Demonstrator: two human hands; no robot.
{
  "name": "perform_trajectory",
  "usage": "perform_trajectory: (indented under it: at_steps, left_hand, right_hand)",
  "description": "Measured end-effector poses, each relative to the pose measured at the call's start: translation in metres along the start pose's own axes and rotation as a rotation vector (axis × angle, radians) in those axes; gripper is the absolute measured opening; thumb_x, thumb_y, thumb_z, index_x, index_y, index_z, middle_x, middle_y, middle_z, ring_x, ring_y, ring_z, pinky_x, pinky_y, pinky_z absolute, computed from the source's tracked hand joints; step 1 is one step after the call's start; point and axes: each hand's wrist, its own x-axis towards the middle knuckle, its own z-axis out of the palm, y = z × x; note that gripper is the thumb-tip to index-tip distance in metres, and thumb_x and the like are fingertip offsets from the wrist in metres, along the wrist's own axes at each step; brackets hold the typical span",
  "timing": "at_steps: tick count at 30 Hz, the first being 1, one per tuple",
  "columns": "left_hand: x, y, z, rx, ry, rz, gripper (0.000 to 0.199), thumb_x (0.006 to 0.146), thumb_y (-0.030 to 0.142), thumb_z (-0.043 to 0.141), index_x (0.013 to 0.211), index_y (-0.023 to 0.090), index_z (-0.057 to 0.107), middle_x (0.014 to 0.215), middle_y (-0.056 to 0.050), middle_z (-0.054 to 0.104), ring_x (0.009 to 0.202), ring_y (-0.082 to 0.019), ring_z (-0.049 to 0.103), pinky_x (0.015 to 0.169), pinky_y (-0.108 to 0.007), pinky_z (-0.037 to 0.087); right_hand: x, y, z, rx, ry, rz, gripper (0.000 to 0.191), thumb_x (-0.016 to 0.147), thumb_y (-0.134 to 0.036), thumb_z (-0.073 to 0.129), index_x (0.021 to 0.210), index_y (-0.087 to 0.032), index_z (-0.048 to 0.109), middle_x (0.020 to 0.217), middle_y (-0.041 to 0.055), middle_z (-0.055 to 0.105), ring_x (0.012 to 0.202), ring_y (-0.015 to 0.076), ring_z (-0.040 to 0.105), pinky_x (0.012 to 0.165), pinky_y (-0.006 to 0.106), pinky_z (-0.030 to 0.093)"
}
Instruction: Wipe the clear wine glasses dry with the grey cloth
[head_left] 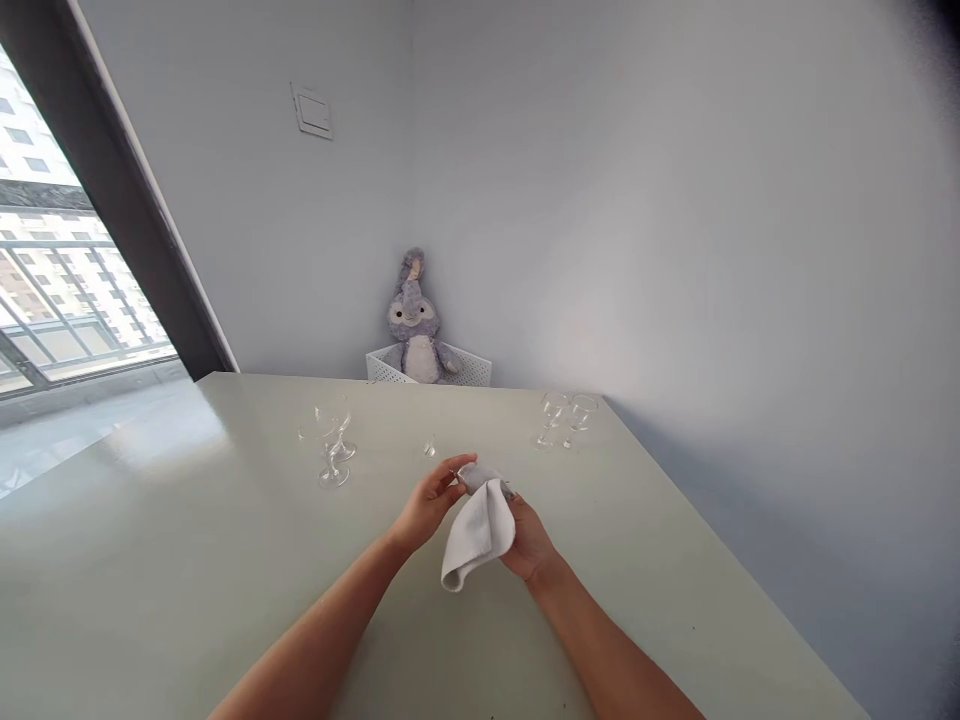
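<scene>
A white cloth [478, 530] hangs from my right hand [528, 538], whose fingers are closed on it and mostly hidden behind it. My left hand [433, 503] pinches the rim side of a clear glass [484, 478], which lies tilted between both hands with cloth against it. How much of the cloth is inside the glass is hard to tell. Both hands are above the middle of the pale green table [405, 620].
Stemmed glasses stand at the table's left [334, 465] and back right [553, 410]. A small clear object [430, 446] lies beyond my left hand. Past the far edge, a plush toy [420, 355] sits in a white basket [480, 371]. Walls meet behind; a window is at left.
</scene>
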Motion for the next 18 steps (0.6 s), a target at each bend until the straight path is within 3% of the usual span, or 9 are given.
perform_trajectory:
  at_steps: [3,8,10,12,15,18]
  left_hand:
    - [0.002,-0.003,0.000,-0.029,0.054,-0.009,0.045,0.075,0.036,0.058,0.116,0.023,0.046,0.114,-0.009,0.052,0.093,-0.018,0.052,0.081,-0.032,0.044]
    - [0.003,-0.007,-0.002,-0.012,0.072,-0.126,0.040,0.079,0.046,0.048,0.109,0.020,0.049,0.079,-0.002,0.056,0.069,-0.013,0.055,0.066,-0.029,0.048]
    - [0.002,-0.006,-0.003,0.031,0.079,-0.141,0.040,0.079,0.048,0.044,0.103,0.018,0.054,0.077,-0.002,0.058,0.069,-0.014,0.055,0.067,-0.029,0.048]
    - [0.001,-0.004,-0.004,0.063,0.069,-0.121,0.039,0.080,0.046,0.045,0.107,0.021,0.054,0.095,-0.005,0.060,0.083,-0.017,0.056,0.076,-0.031,0.046]
    - [-0.001,-0.001,-0.006,0.077,-0.016,-0.063,0.039,0.080,0.040,0.050,0.116,0.025,0.051,0.122,-0.006,0.050,0.108,-0.020,0.046,0.090,-0.032,0.038]
    - [0.000,0.000,-0.008,0.070,-0.048,-0.036,0.041,0.079,0.038,0.052,0.117,0.023,0.050,0.119,-0.009,0.052,0.108,-0.021,0.046,0.090,-0.034,0.037]
  right_hand:
    - [-0.004,0.000,0.005,-0.100,-0.040,-0.041,0.021,0.066,-0.031,0.067,0.082,-0.018,0.064,0.068,0.0012,0.061,0.057,0.0126,0.051,0.054,0.025,0.041]
    - [-0.009,0.006,0.009,-0.444,-0.091,-0.222,0.013,0.063,-0.028,0.066,0.072,-0.018,0.064,0.065,-0.0003,0.059,0.057,0.0134,0.050,0.053,0.026,0.041]
    - [-0.008,0.010,0.008,-0.367,-0.055,-0.167,0.014,0.063,-0.030,0.067,0.070,-0.018,0.063,0.061,-0.0005,0.058,0.054,0.0135,0.051,0.052,0.028,0.043]
    - [-0.008,0.012,0.008,-0.150,-0.005,-0.039,0.020,0.064,-0.034,0.066,0.074,-0.017,0.062,0.062,0.0008,0.059,0.053,0.0140,0.053,0.052,0.029,0.044]
    - [-0.008,0.011,0.009,0.123,0.061,0.079,0.023,0.063,-0.034,0.068,0.077,-0.017,0.061,0.067,0.0020,0.061,0.058,0.0140,0.055,0.054,0.027,0.044]
    - [-0.010,0.011,0.010,0.099,0.051,0.062,0.024,0.066,-0.037,0.065,0.081,-0.018,0.062,0.073,0.0032,0.062,0.062,0.0151,0.054,0.056,0.027,0.043]
